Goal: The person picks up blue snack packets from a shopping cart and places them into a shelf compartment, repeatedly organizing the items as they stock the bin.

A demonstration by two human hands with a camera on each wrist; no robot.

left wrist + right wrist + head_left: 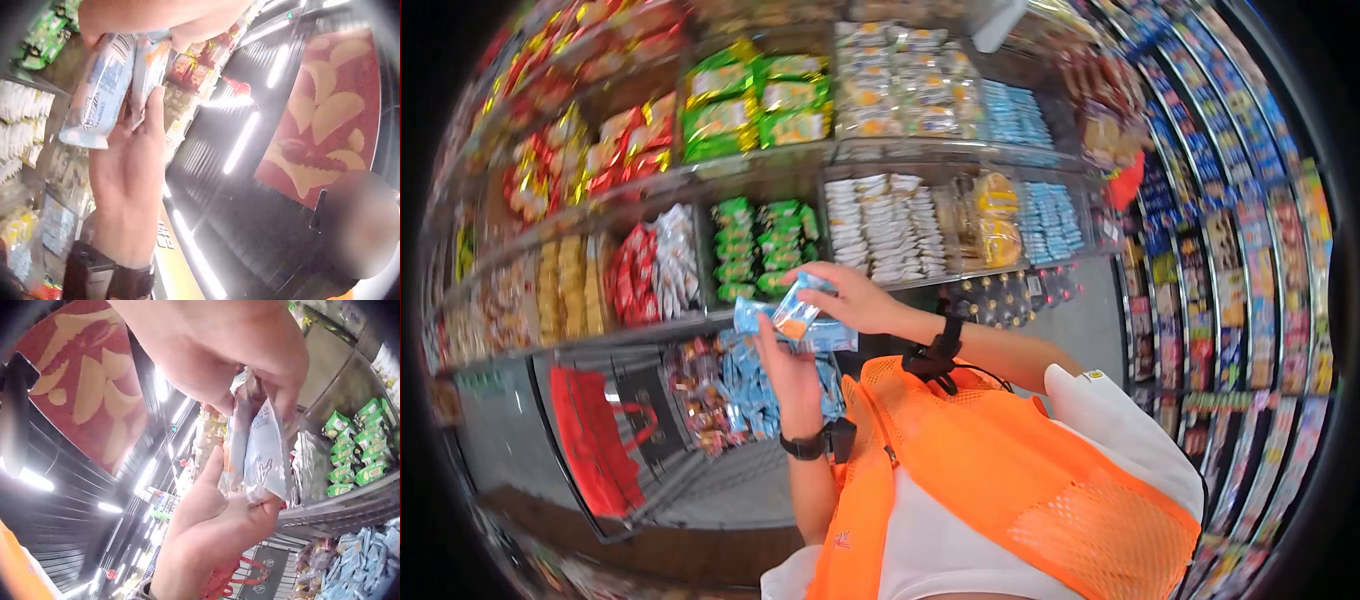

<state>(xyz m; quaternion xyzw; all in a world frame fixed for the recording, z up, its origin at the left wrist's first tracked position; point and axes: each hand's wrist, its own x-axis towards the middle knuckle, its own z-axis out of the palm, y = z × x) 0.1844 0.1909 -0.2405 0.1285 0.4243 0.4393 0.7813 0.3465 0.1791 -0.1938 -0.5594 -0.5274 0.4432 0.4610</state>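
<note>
Both hands hold light blue snack packets [797, 308] together, in front of the lower display bins. My left hand [785, 370] supports them from below, its thumb raised alongside and its fingertips at the lower end of one packet [265, 453]. From above, my right hand [855, 300] grips their upper ends between thumb and fingers. In the left wrist view, one packet [103, 94] shows a barcode and printed lettering, and a narrower one [150, 69] lies beside it. Under the hands, a heap of similar blue packets [765, 375] fills part of a shopping cart [690, 490].
A red bag [590, 440] hangs in the cart beside brown-wrapped packets [700, 390]. Clear bins hold green packs [765, 235], white packs [885, 230] and blue packs [1052, 220]. Bottles [995, 300] stand below the bins; tall stocked shelves [1220, 260] rise at right.
</note>
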